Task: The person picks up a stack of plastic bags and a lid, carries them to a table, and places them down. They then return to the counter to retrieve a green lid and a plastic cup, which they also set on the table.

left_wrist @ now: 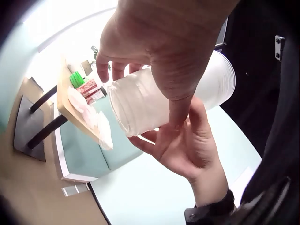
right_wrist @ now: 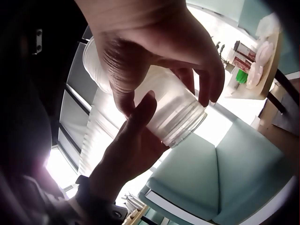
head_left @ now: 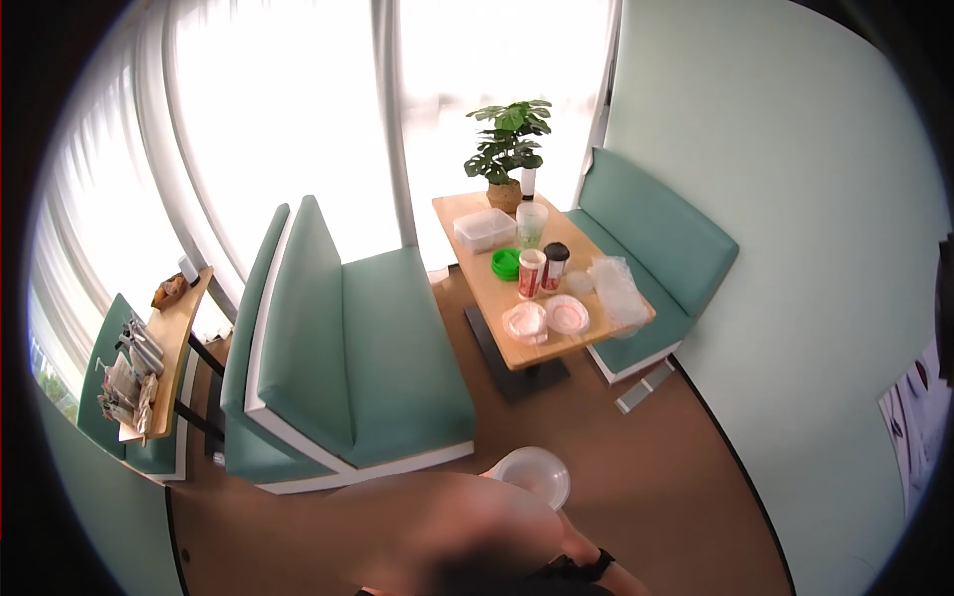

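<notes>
Both hands hold a stack of translucent plastic cups (head_left: pixel 535 479) in front of the body, low in the head view. In the left wrist view the left hand (left_wrist: pixel 161 47) curls over the cups (left_wrist: pixel 143 101) from above, thumb down their near side, while the right hand (left_wrist: pixel 183 147) grips from below. The right wrist view shows the right hand (right_wrist: pixel 157 44) over the stack (right_wrist: pixel 171 105), its thumb against the side; the left hand (right_wrist: pixel 124 152) is underneath. The stack lies tilted, its wide rims at one end. In the head view a blurred area covers much of the arms.
A wooden table (head_left: pixel 477 288) bears a potted plant (head_left: pixel 505 159), a clear box (head_left: pixel 485 230), green lids (head_left: pixel 506 264), printed cups (head_left: pixel 531 273), pink-toned lids (head_left: pixel 567 315) and plastic bags (head_left: pixel 618 290). Green benches (head_left: pixel 407 348) flank it. A second table (head_left: pixel 179 333) at left holds cutlery and packets.
</notes>
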Demonstrator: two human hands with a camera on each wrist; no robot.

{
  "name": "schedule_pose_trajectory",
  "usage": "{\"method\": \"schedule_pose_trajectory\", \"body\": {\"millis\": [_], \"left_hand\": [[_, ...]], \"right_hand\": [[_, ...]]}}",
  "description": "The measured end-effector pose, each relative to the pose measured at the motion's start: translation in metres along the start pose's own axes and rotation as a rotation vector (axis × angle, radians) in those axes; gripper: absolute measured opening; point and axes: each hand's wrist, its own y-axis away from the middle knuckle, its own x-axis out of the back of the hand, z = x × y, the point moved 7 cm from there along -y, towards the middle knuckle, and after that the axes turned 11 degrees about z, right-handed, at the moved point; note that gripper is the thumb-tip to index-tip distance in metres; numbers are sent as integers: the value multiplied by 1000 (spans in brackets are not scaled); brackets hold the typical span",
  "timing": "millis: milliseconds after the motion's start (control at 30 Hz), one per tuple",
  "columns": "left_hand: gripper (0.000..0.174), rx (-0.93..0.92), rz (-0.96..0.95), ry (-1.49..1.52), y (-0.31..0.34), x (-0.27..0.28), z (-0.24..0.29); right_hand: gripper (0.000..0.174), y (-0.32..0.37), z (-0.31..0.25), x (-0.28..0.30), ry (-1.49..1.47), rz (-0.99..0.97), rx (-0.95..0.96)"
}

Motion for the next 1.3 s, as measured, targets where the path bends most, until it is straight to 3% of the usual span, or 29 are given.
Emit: {"method": "schedule_pose_trajectory", "body": {"millis": [67, 133, 200, 267, 333, 500, 533, 600, 667, 700, 733, 800, 900, 1033, 1200, 1300], "left_hand": [[80, 2, -18, 26, -38, -2, -26], [82, -74, 64, 107, -84, 10, -25], [82, -73, 63, 175, -132, 9, -31], [85, -86, -14, 114, -174, -2, -40], [88, -69, -5, 97, -210, -10, -35], [84, -35, 24, 222, -298, -47, -36], [83, -3, 26, 221, -307, -56, -39], [75, 41, 28, 167, -332, -73, -50], [72, 36, -21, 88, -348, -96, -75], [72, 43, -13, 80, -362, -100, -65], [72, 84, 52, 194, -378, -99, -48], [73, 124, 119, 299, -404, -102, -43], [66, 205, 322, 316, -420, -94, -68], [56, 307, 532, 277, -436, -72, -105], [44, 386, 638, 308, -456, -53, -158], [32, 405, 743, 259, -475, -38, -191]], "right_hand": [[46, -45, 0, 7, -79, 30, 11], [44, -89, 4, 16, 72, -50, 95], [43, -128, 4, 33, 43, -37, 43], [42, -161, 4, 57, 15, -20, -30], [41, -189, 0, 81, 82, -8, 109], [42, -254, 15, 142, 59, 76, 86], [42, -263, 23, 156, 57, 63, 64], [44, -284, 51, 176, 187, -174, -100], [49, -310, 46, 197, 149, -183, -83], [52, -324, 35, 209, 252, -166, 36], [55, -337, 25, 219, 353, -144, 156], [64, -363, 22, 236, 249, -152, 104], [73, -393, 29, 259, 273, -85, 137], [72, -408, 54, 273, 372, -201, 47], [53, -418, 84, 310, 508, -61, -59], [44, -416, 107, 339, 545, 129, -167]]}}
